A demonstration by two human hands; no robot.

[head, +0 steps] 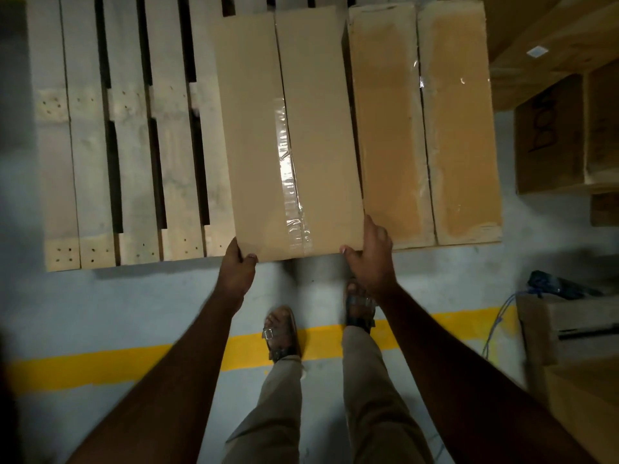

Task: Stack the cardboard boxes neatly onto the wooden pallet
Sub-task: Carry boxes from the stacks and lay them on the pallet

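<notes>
Left hand (pixel 238 269) and right hand (pixel 370 259) gripping the near corners of a taped box (pixel 288 135), thumbs on top, fingers curled underneath. Held lengthwise over the pallet (pixel 130 162), just beside another box (pixel 425 128) lying on the pallet's right side.

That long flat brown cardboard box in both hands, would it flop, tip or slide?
The long taped cardboard box looks stiff: its top lies flat while the left hand and right hand grip only its near corners. Broad and low, it probably won't tip. It would likely slide along the wooden pallet.
</notes>
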